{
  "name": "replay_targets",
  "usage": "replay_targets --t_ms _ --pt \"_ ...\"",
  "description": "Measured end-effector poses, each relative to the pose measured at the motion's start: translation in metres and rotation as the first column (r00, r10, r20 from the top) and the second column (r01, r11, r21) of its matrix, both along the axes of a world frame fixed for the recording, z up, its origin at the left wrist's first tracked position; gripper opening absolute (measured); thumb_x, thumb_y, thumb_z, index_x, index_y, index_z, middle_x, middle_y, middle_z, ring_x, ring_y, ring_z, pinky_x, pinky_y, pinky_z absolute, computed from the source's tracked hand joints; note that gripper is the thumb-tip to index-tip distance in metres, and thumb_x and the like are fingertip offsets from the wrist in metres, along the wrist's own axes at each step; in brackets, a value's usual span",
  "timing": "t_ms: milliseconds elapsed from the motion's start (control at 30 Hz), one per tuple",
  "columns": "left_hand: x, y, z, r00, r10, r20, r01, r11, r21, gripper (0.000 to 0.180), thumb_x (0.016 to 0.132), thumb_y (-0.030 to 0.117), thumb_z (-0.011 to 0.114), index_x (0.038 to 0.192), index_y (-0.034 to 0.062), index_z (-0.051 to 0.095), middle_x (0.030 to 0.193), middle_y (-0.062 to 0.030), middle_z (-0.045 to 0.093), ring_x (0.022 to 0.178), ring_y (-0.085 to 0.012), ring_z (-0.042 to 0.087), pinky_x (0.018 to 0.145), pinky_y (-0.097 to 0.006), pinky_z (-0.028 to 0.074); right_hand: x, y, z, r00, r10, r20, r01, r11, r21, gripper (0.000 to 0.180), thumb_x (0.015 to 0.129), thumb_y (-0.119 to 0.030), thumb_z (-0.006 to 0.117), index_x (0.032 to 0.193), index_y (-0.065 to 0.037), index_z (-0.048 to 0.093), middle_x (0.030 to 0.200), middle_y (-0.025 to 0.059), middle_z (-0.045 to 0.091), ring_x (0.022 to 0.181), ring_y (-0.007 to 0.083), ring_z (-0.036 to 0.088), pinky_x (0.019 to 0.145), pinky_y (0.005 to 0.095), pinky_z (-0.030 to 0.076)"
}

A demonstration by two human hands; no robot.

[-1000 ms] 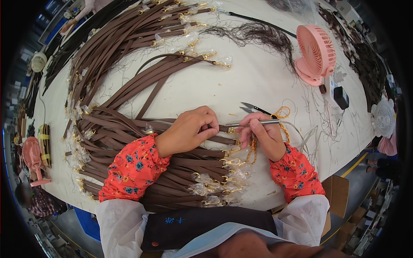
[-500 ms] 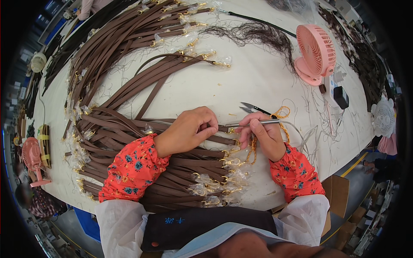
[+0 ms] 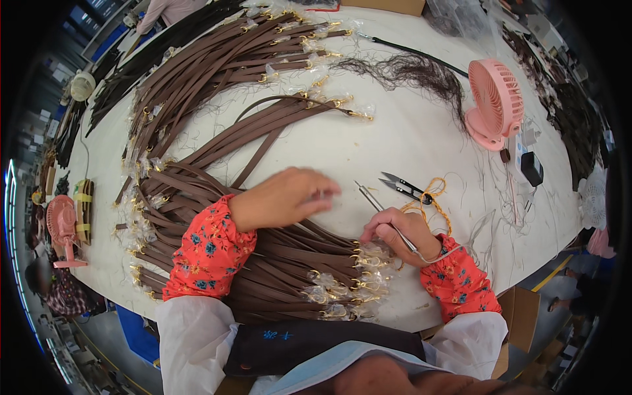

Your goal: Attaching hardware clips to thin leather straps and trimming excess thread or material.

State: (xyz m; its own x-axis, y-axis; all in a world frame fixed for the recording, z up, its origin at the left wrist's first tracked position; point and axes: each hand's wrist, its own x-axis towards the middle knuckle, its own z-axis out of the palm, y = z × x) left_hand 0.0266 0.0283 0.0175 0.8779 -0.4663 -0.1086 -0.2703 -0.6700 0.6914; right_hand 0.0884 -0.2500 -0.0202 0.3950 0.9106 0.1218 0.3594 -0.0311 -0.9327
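My right hand (image 3: pixel 409 236) is closed round a slim metal pen-shaped tool (image 3: pixel 370 199). A thin wire trails from the tool's lower end, and its fine tip points up and to the left. My left hand (image 3: pixel 280 197) hovers over a heap of brown straps (image 3: pixel 283 280); its fingers stretch out to the right, blurred, with nothing visible in them. Gold clasps wrapped in clear plastic (image 3: pixel 368 276) end the straps, just below my right hand. Black thread snips (image 3: pixel 403 187) lie beyond the tool, beside a looped yellow-orange cord (image 3: pixel 444 205).
More brown straps (image 3: pixel 197 72) lie at the far left. A tangle of dark thread (image 3: pixel 411 66) and a pink fan (image 3: pixel 494 102) stand at the back right, near a power strip (image 3: pixel 525 155). Another pink fan (image 3: pixel 62 227) is at the left edge. An open cardboard box (image 3: pixel 521 316) sits lower right.
My left hand has let go of a strap end and lifted slightly. My right hand has moved down, and the tool has turned from nearly level to slanting. The view has shifted slightly.
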Motion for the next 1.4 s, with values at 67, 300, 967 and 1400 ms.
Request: replay_targets --t_ms 67,300,967,1400 --pt "0.009 0.021 -0.011 0.895 0.138 0.424 -0.189 0.979 0.081 0.029 0.088 0.014 0.063 0.114 0.0014 0.061 0.111 -0.0161 0.063 0.104 -0.0305 0.059 0.088 -0.038 0.047 -0.002 0.003 0.004 1.0 0.008 0.016 -0.008 1.0 0.005 0.015 0.101 -0.017 0.048 0.108 -0.005 0.054 0.088 0.0083 0.069 0.077 0.0218 0.069 0.067 0.0298 0.053" --pt "0.025 0.037 -0.036 0.73 0.388 0.563 -0.56 0.811 0.168 0.028 0.081 0.007 0.066 0.109 0.0022 0.063 0.106 -0.0128 0.06 0.101 -0.0334 0.055 0.089 -0.044 0.045 -0.002 0.004 0.004 0.984 -0.075 0.164 0.072 0.997 0.025 0.014 0.1 -0.017 0.05 0.104 -0.005 0.058 0.089 0.0077 0.068 0.072 0.021 0.066 0.064 0.0302 0.052" --pt "-0.02 -0.016 -0.029 0.969 0.21 0.127 -0.176 0.956 -0.236 0.017 0.084 0.005 0.065 0.102 0.0024 0.065 0.093 -0.0124 0.058 0.079 -0.0333 0.06 0.071 -0.039 0.049 0.014 0.014 0.007 0.606 -0.204 0.769 0.245 0.967 0.063 0.025 0.082 -0.002 0.067 0.103 -0.01 0.055 0.116 0.0043 0.067 0.115 0.0261 0.059 0.106 0.0506 0.035" --pt "-0.023 -0.029 -0.029 0.932 0.171 0.321 -0.153 0.985 -0.08 0.019 0.079 0.001 0.067 0.097 0.0042 0.067 0.093 -0.0087 0.062 0.089 -0.0291 0.061 0.074 -0.037 0.05 0.014 0.014 -0.001 0.818 -0.234 0.525 0.226 0.971 0.081 0.026 0.077 0.003 0.066 0.095 -0.007 0.051 0.093 0.0094 0.063 0.09 0.0284 0.058 0.077 0.0366 0.048"
